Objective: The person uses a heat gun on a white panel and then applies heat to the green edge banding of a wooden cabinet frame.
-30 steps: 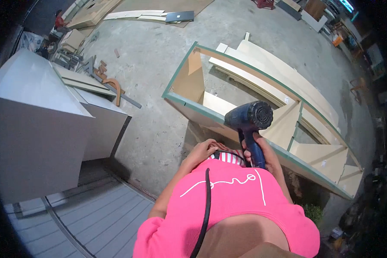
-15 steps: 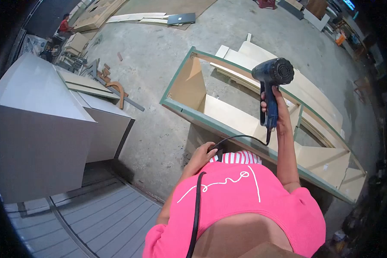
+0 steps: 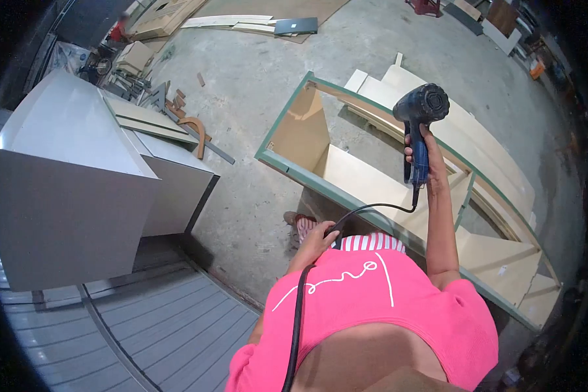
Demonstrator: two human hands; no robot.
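A dark blue hair dryer (image 3: 419, 108) is held up by its handle in my right hand (image 3: 434, 157), over the cabinet frame. Its black cord (image 3: 379, 206) curves from the handle down to my left hand (image 3: 319, 240), whose fingers are closed on it near my waist. Beneath the dryer lies a long wooden cabinet frame (image 3: 359, 176) with green edges and cream inner panels, stretching from the upper middle to the lower right.
A large grey box-like cabinet (image 3: 65, 215) stands at the left beside a grey slatted surface (image 3: 157, 326). Wood scraps (image 3: 176, 104) and a curved brown piece (image 3: 197, 134) lie behind it. Pale panels (image 3: 464, 121) rest beyond the frame. Another person (image 3: 117, 31) is far back left.
The view has shifted, so the surroundings appear farther right. My foot now shows beside the frame. Both hands keep their hold on the dryer and the cord.
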